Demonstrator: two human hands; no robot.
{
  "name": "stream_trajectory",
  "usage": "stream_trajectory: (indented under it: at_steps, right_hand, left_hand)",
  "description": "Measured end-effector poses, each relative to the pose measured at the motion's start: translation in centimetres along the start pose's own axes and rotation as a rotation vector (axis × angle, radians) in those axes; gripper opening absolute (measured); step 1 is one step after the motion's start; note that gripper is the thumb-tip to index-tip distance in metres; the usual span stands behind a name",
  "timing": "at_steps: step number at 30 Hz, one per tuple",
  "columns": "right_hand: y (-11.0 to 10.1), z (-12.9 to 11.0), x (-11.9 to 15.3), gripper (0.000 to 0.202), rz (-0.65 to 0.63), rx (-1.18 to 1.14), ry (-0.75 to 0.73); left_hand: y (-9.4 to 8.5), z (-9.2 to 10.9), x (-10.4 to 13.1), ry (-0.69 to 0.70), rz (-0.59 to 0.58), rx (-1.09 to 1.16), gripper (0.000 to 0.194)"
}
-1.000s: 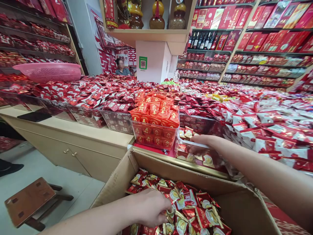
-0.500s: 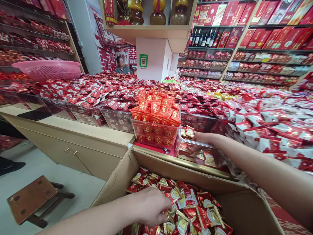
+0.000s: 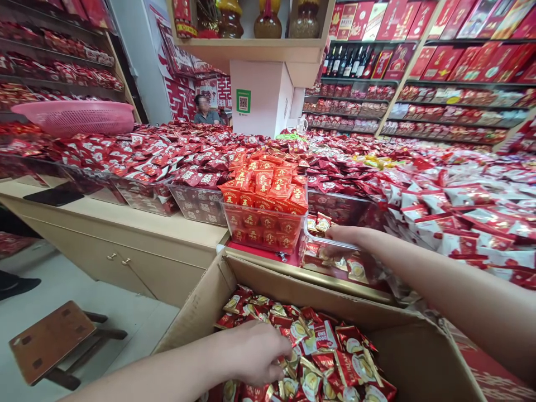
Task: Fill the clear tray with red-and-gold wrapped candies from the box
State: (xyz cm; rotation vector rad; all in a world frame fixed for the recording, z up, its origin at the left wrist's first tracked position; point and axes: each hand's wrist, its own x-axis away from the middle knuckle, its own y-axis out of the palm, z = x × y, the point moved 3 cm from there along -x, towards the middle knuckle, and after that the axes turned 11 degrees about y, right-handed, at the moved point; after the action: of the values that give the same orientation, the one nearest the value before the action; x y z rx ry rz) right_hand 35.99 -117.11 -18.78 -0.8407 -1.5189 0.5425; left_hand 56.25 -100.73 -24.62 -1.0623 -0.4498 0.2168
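Note:
My left hand [image 3: 262,353] is over the wrapped candies [image 3: 320,379] in an open cardboard box [image 3: 402,357]. Its fingers curl down among the red and gold packets; whether a packet is in them is hidden. My right hand [image 3: 341,237] reaches over the rim of a clear plastic bin [image 3: 355,285], fingers down inside. Similar candies [image 3: 320,224] lie in that bin around the fingers, which its wall and rim blur from view. Left of it stands a clear bin heaped with orange-red packets [image 3: 268,190], and the cardboard box is in front of both.
Bins of red packets [image 3: 196,177] line the beige counter [image 3: 138,234]. White and red packets [image 3: 456,206] are heaped at right. A pink basket [image 3: 75,118] sits on the left packets. A wooden stool [image 3: 52,341] stands on the floor. Behind the counter is a person [image 3: 206,114].
The view has shifted slightly, so the scene sits a little further left and up. Both hands keep nearly the same place and pose.

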Motion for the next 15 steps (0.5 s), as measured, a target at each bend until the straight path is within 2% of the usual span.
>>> stream_trajectory:
  at_steps: [3,11,15]
  right_hand:
    - [0.11,0.07,-0.09,0.013,-0.054,-0.040,-0.004]
    - [-0.09,0.09,-0.04,0.027,-0.048,-0.080,0.031]
    - [-0.06,0.05,-0.07,0.028,-0.035,-0.049,-0.002]
  left_hand:
    - [0.08,-0.13,0.02,-0.020,-0.011,0.004,0.026]
    - [-0.08,-0.04,0.13,-0.050,-0.024,0.041,0.030]
    - [0.00,-0.08,0.13,-0.037,-0.005,0.036,0.029]
